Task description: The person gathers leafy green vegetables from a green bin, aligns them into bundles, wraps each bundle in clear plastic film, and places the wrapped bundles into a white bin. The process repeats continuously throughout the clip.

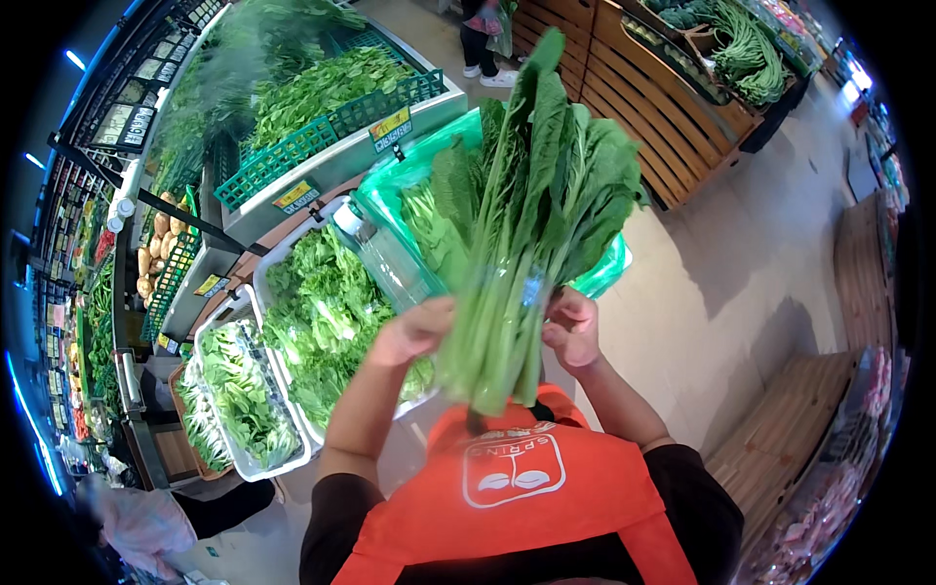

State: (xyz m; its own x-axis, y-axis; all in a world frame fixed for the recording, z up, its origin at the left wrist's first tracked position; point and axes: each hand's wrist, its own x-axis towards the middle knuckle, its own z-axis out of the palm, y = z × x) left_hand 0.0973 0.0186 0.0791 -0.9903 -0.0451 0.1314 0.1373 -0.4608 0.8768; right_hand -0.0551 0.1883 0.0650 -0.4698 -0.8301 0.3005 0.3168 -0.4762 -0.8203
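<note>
A large bunch of long-stemmed leafy greens [512,241] rises before my chest, leaves pointing away and cut stem ends toward me. Something clear and shiny crosses the stems, perhaps a wrap or tape. My left hand [420,327] grips the bunch from the left, its fingertips hidden behind the stems. On the other side my right hand [575,327] has curled fingers at the stems' edge, partly covered by them. Beyond the bunch is a crate lined with green plastic [457,131], with more leafy greens [431,227] in it. A clear bottle with a white cap [391,256] lies beside it, near my left hand.
White crates of greens [318,322] [248,402] stand to the left, below a produce shelf with green plastic fencing [329,135] and price tags. A slatted wooden stand [643,110] is at upper right. One person [486,44] stands ahead; another person [153,519] is at lower left.
</note>
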